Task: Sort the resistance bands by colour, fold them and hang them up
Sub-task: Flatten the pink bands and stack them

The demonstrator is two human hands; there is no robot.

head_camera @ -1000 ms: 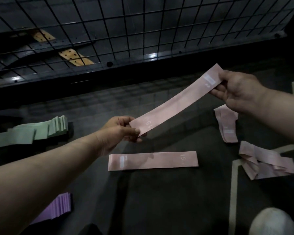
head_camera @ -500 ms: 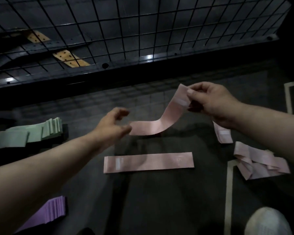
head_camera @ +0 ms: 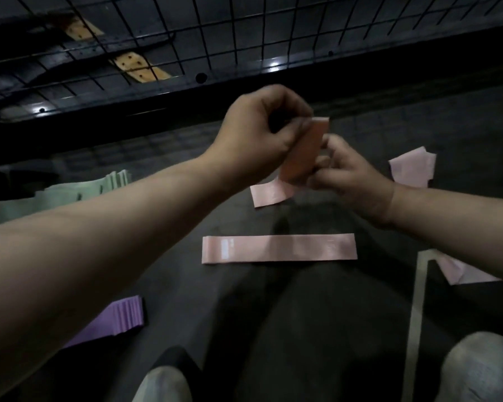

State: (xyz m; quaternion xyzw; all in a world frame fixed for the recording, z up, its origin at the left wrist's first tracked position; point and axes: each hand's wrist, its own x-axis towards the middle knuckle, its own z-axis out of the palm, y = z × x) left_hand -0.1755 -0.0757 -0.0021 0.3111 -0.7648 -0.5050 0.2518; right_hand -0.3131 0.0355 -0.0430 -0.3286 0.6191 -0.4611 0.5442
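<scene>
The pink band [head_camera: 305, 152] is up in the air mid-view, doubled over on itself, with both hands on it. The left hand [head_camera: 259, 134] comes in from the left with its back to the camera, fingers curled, pinching the band's top edge. The right hand [head_camera: 352, 175] sits just below and to the right, fingers curled round the lower part. The band looks darker salmon where the hands shade it. A paler square-ended tail pokes out underneath to the left; can't tell if that bit touches the floor [head_camera: 273, 329].

Straight below lies a flat pink band [head_camera: 279, 248], stretched out, with a white label patch near its left end. Crumpled pink bands [head_camera: 413, 169] sit off to the right, with more behind the right forearm. There's a green stack [head_camera: 70, 195] on the left, a purple stack [head_camera: 119, 317] lower left, and a wire grid [head_camera: 244, 30] along the far side.
</scene>
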